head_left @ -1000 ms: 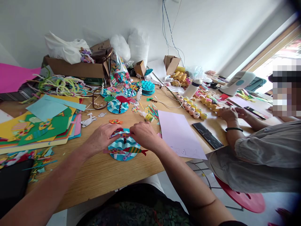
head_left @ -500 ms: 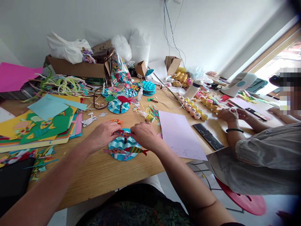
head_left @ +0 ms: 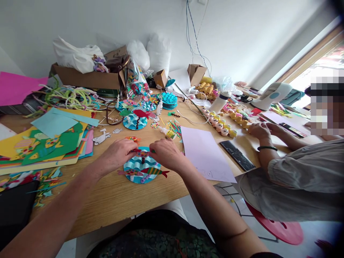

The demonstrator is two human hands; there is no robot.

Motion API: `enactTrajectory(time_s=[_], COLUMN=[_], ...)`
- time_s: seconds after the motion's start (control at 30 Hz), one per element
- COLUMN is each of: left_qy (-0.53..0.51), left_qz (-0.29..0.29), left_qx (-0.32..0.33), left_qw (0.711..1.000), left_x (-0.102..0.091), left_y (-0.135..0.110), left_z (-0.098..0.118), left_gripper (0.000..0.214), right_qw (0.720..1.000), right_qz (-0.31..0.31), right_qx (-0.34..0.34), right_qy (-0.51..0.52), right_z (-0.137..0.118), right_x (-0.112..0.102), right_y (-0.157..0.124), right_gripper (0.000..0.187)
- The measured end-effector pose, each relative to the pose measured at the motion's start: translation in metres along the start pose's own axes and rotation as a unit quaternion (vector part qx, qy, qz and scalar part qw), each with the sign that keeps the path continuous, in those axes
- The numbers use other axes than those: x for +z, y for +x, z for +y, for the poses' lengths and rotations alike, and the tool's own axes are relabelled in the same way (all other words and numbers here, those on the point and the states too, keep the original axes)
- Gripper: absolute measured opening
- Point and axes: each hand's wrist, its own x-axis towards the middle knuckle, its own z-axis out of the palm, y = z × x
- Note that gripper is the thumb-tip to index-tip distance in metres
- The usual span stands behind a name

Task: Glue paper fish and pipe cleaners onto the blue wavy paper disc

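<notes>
A round blue paper disc (head_left: 142, 165) with wavy white and blue strips lies on the table before me. Across its upper part is a small spotted red paper fish (head_left: 144, 154). My left hand (head_left: 120, 152) pinches the fish's left end, and my right hand (head_left: 167, 152) is closed at its right end; the fingertips are partly hidden. Lower on the disc lie a green-and-yellow striped fish (head_left: 152, 172) with a red tail and a pink spotted fish (head_left: 131, 173). Just behind my left hand sits an orange paper piece (head_left: 133, 139).
A glue bottle (head_left: 168, 132) lies beyond my right hand, beside a lilac sheet (head_left: 204, 154) and a black phone (head_left: 237, 155). Coloured paper (head_left: 16, 143) is stacked at left. Another decorated blue disc (head_left: 131, 123) stands behind. A co-worker's hands (head_left: 263, 130) rest at right.
Both hands stay at the spotted fish with barely any movement. The view shifts very slightly, and the co-worker at right leans a little inward.
</notes>
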Motion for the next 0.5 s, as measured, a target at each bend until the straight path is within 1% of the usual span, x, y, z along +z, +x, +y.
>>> enactTrajectory(time_s=[0.1,0.2,0.37,0.43,0.5], left_qy=[-0.003,0.002,0.019,0.015,0.007], left_qz=[0.001,0.006,0.016,0.016,0.006], left_qx=[0.005,0.011,0.016,0.021,0.019], left_qw=[1.000,1.000,1.000,1.000,1.000], left_x=[0.002,0.002,0.002,0.003,0.004], left_y=[-0.001,-0.001,-0.002,-0.002,-0.003], left_z=[-0.002,-0.003,-0.006,-0.009,-0.010], left_gripper=[0.015,0.016,0.017,0.018,0.021], right_qw=[1.000,0.999,0.985,0.972,0.954], right_qz=[0.002,0.031,0.118,0.161,0.204], right_qx=[-0.005,-0.001,0.027,0.047,0.084], right_qy=[0.011,0.040,0.125,0.165,0.201], right_z=[0.003,0.009,0.026,0.034,0.042], right_x=[-0.002,-0.007,-0.016,-0.017,-0.015], right_y=[-0.002,-0.007,-0.024,-0.034,-0.044], right_gripper=[0.026,0.026,0.019,0.017,0.015])
